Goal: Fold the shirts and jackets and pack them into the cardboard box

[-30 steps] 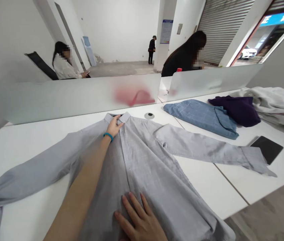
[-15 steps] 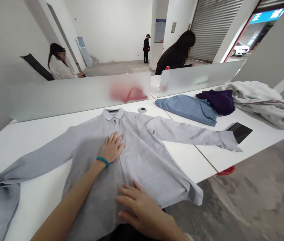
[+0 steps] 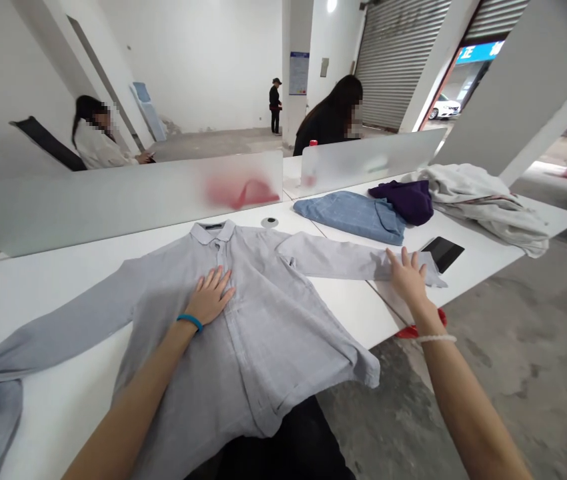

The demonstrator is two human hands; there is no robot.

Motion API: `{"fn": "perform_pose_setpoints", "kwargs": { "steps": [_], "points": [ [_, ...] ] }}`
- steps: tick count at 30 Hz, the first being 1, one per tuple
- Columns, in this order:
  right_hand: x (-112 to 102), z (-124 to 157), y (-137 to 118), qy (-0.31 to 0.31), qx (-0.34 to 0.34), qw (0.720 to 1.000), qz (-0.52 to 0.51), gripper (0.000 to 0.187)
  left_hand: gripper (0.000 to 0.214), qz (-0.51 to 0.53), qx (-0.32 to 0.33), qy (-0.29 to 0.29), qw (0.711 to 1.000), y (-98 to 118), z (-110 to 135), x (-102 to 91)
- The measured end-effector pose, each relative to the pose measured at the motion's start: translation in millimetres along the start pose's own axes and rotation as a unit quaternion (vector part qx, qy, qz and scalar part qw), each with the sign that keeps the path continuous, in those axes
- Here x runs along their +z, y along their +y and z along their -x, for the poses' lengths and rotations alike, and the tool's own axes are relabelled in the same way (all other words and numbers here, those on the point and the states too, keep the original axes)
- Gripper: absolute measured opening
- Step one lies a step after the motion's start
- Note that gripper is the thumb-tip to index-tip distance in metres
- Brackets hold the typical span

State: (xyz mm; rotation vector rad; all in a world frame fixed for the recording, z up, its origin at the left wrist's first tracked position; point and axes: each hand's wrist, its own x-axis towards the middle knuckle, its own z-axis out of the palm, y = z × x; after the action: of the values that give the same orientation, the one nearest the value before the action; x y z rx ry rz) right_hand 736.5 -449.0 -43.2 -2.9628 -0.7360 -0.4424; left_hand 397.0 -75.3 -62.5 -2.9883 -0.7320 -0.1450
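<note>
A grey long-sleeved shirt (image 3: 273, 313) lies front up on the white table (image 3: 353, 303), its collar toward the divider and its hem hanging over the near edge. My left hand (image 3: 211, 295) rests flat on the shirt's chest by the button placket, fingers spread. Out at the right sleeve, near the cuff, is my right hand (image 3: 407, 277), with fingers apart; whether it touches the cloth I cannot tell. The other sleeve stretches to the left and is bent and creased near its end.
Beyond the shirt lie folded blue checked cloth (image 3: 348, 215), a dark purple garment (image 3: 408, 202), a pale grey garment (image 3: 478, 200) and a black tablet (image 3: 443, 253). A frosted divider (image 3: 138, 200) runs along the back. Several people are behind it. Something red (image 3: 413, 330) shows under the table edge.
My right hand has moved from the lower front of the shirt out to the right sleeve near its cuff. My left hand stays on the chest. The view has shifted somewhat to the right.
</note>
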Motion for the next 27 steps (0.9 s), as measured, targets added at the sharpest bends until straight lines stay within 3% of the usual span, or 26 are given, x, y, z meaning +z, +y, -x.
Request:
{"fn": "perform_pose_setpoints", "kwargs": {
  "steps": [3, 6, 12, 15, 19, 21, 24, 27],
  "points": [
    [1.9, -38.4, 19.8, -0.024, -0.027, 0.999, 0.022, 0.051, 0.061, 0.0, 0.0, -0.006, 1.0, -1.3, -0.1, 0.9],
    [6.1, -67.3, 23.9, -0.084, -0.069, 0.994, 0.03, 0.043, 0.06, 0.01, -0.002, -0.003, 1.0, -1.4, 0.5, 0.6],
    [-3.6, -95.9, 17.0, -0.151, -0.128, 0.98, 0.015, 0.029, 0.061, 0.022, -0.008, -0.01, 1.0, -0.9, 1.0, 0.4],
    [-26.7, -111.2, 24.6, -0.137, -0.109, 0.985, -0.001, 0.032, 0.061, 0.029, -0.009, -0.018, 0.999, -0.8, 0.9, -0.8],
    [-62.0, -137.2, 37.2, -0.077, -0.006, 0.997, 0.005, 0.044, 0.059, 0.045, -0.012, -0.021, 0.999, 0.5, 1.3, -4.6],
    [-72.0, -147.5, 35.1, -0.045, 0.024, 0.999, 0.003, 0.041, 0.057, 0.049, -0.008, -0.018, 0.999, 1.6, 1.6, -6.3],
    [-71.0, -152.7, 19.1, -0.017, 0.009, 1.0, -0.007, 0.037, 0.058, 0.051, -0.006, -0.017, 0.999, 3.0, 1.7, -7.5],
    [-56.1, -144.5, 4.0, -0.022, -0.021, 0.999, -0.021, 0.038, 0.058, 0.049, -0.011, -0.016, 0.999, 4.3, 1.7, -7.5]
  ]
}}
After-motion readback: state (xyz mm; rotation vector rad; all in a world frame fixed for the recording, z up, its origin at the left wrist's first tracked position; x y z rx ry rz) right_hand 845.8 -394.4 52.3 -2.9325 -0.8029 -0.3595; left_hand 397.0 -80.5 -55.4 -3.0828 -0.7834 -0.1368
